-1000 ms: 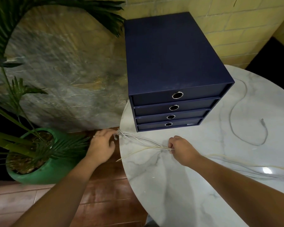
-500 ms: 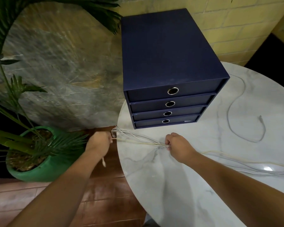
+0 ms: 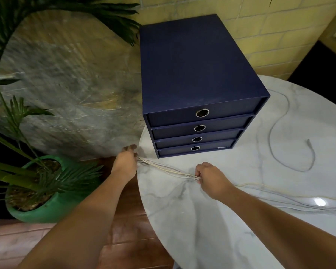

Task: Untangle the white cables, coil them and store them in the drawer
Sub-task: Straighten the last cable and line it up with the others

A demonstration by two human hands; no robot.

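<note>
A round white marble table [image 3: 202, 226] fills the lower right of the view. Just beyond both hands, a navy drawer unit [image 3: 200, 74] stands on the table. It has four drawers, each with a metal ring pull, and all four are closed. It stands close past the fingers but does not touch them or the cables they hold. Beyond and to the right of the right hand, a loose grey-white cable [image 3: 273, 133] lies alone in a wide loop on the marble. Left of the left hand, off the table, a palm grows in a green pot [image 3: 52, 208] on a wooden floor [image 3: 124, 241]. Beyond that hand, a large rounded stone slab [image 3: 66, 84] leans against a yellow brick wall [image 3: 279, 26].

The left hand [image 3: 125, 162] is at the table's left edge, seen from the back, with its fingers curled around one end of a bundle of white cables [image 3: 169, 169]. The bundle runs taut, low over the marble, to the right hand [image 3: 211, 176], whose fingers are curled tightly and grip it. Behind the right hand the strands trail loosely across the table to the right edge of the view.
</note>
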